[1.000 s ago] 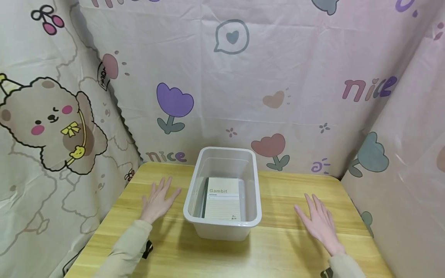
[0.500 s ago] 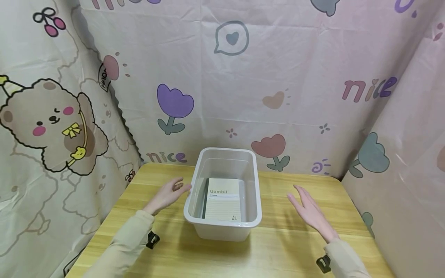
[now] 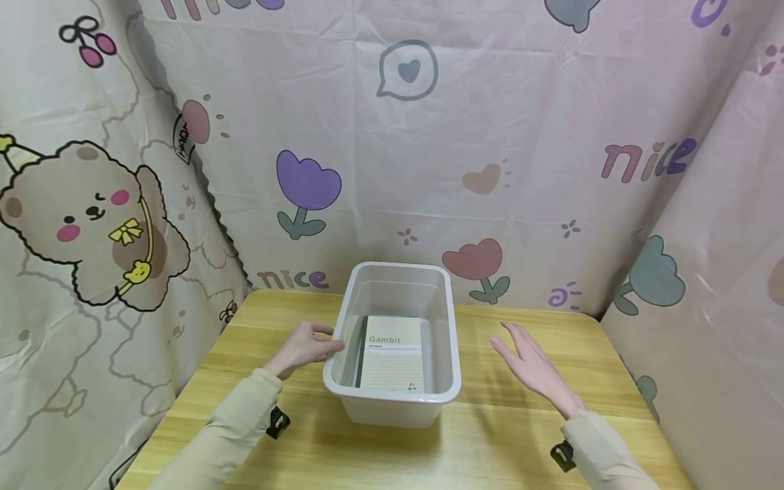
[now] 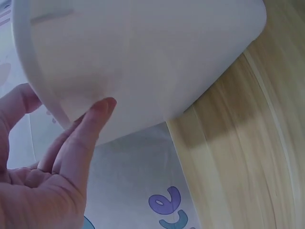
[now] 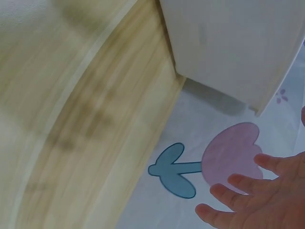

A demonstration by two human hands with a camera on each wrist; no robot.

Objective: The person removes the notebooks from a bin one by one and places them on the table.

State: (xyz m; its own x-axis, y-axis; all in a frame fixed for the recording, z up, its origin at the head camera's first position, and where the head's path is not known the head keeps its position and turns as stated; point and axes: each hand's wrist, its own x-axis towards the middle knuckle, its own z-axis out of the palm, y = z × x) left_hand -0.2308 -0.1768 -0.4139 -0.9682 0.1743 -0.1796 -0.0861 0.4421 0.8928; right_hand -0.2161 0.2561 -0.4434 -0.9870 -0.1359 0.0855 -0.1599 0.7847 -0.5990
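A white plastic bin (image 3: pixel 395 408) stands on the wooden table with a cream notebook (image 3: pixel 392 364) marked "Gambit" lying inside it. At the bin's left side, my left hand (image 3: pixel 306 348) pinches the rim. In the left wrist view, the thumb of the left hand (image 4: pixel 52 167) passes behind the rim while the fingers lie against the outer wall. My right hand (image 3: pixel 539 367) hovers to the right of the bin, apart from it, its fingers extended. The right wrist view shows the spread fingers of the right hand (image 5: pixel 262 195) short of the bin's wall (image 5: pixel 228 43).
Wood-grain table (image 3: pixel 508 442) surrounds the bin. A printed cloth (image 3: pixel 392 170) with flowers and words hangs behind the table's back edge, and more patterned cloth (image 3: pixel 73 354) hangs along the left and right sides.
My left hand has moved right from above the table to the bin's rim, its fingers closing in. My right hand has moved left toward the bin. Bin and notebook stay put.
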